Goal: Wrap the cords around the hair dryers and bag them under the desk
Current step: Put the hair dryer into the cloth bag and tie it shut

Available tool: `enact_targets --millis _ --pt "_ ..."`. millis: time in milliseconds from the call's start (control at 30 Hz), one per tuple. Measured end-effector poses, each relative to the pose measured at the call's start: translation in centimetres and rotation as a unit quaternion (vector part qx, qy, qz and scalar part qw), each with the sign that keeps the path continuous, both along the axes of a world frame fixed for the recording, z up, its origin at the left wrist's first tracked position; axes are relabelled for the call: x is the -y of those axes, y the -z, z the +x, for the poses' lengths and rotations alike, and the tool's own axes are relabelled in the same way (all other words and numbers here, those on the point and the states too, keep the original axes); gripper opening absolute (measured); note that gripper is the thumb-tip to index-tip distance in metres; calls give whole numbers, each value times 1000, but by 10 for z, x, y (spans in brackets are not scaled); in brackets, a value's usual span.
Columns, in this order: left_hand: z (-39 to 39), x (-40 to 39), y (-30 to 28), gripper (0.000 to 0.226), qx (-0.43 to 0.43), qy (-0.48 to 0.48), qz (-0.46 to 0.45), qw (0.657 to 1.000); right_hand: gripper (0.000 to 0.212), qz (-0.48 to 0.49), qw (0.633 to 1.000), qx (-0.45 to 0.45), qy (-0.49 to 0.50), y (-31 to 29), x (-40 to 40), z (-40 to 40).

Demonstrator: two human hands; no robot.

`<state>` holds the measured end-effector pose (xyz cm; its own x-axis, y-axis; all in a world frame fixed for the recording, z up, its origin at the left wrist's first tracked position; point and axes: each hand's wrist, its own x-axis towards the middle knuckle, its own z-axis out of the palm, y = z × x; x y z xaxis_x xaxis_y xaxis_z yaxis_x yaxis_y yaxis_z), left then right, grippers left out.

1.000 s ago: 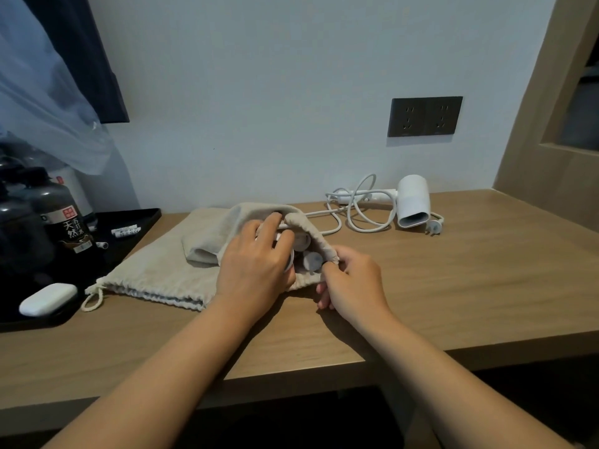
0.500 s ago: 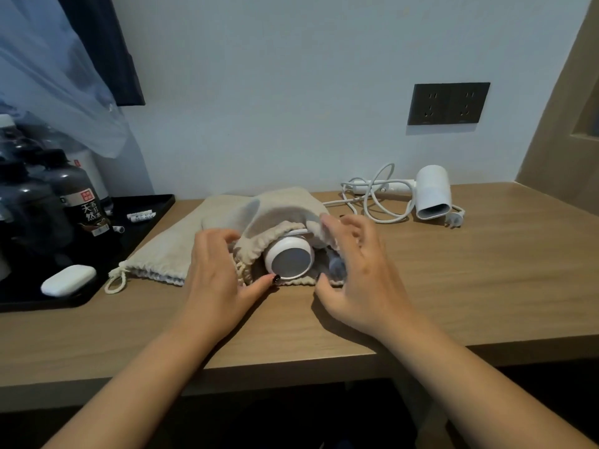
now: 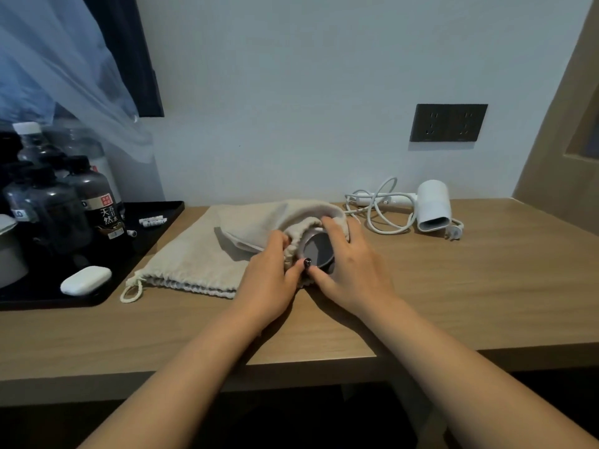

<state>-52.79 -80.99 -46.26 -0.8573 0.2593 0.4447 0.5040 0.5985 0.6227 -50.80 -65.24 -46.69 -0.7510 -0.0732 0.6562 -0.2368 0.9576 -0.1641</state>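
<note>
Hair dryer [image 3: 317,251] half inside beige drawstring bag [image 3: 207,254], round grey end facing out of the gathered mouth, near the middle of the wooden desk [image 3: 470,286]. Left hand [image 3: 269,283] at the left side of the opening — fingers curled into the bunched rim, thumb reaching across under the dryer's end, dark-painted nail showing. Right hand [image 3: 353,270] on the other side, fingers fairly straight and spread, laid over the top right of the bag mouth and the dryer's edge, thumb pointing toward the left thumb; pressing rather than gripping, as far as can be told. Rest of the bag flat and slack toward the left, looped drawcord [image 3: 131,291] trailing off its near left corner.

Second hair dryer [image 3: 432,205], white, further back on the right near the wall, lying on its side with nozzle toward the camera. White cord [image 3: 379,209] loose in loops just left of it, not wrapped, plug [image 3: 455,231] resting beside the nozzle.

Black tray [image 3: 155,234] at the left end of the desk, carrying dark bottles [image 3: 94,202], a small white case [image 3: 86,280] and some white sachets [image 3: 152,221]. Dark double wall socket [image 3: 449,123] above the white dryer — thin blue-white plastic sheet [image 3: 61,66] hanging at upper left.
</note>
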Motion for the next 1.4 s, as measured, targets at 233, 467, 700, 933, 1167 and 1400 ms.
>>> enact_targets --millis 233,467,700,933,1167,1400 --pt "-12 -41 -8 22 58 94 47 993 58 -43 998 -39 -5 -6 -40 4" --pt "-21 -22 -14 26 230 88 378 892 44 -65 990 -71 -100 -20 -71 6" --pt "-31 0 -9 33 250 53 475 842 61 -61 989 33 -128 -26 -45 5" --pt "-19 13 10 63 230 30 231 945 82 92 991 28 -98 -10 -22 2" --pt "-11 22 10 69 327 128 265 898 79 87 994 -45 -42 -8 3 -9" --pt "-2 28 3 60 286 60 305 907 71 40 998 -35 -32 -5 13 -31"
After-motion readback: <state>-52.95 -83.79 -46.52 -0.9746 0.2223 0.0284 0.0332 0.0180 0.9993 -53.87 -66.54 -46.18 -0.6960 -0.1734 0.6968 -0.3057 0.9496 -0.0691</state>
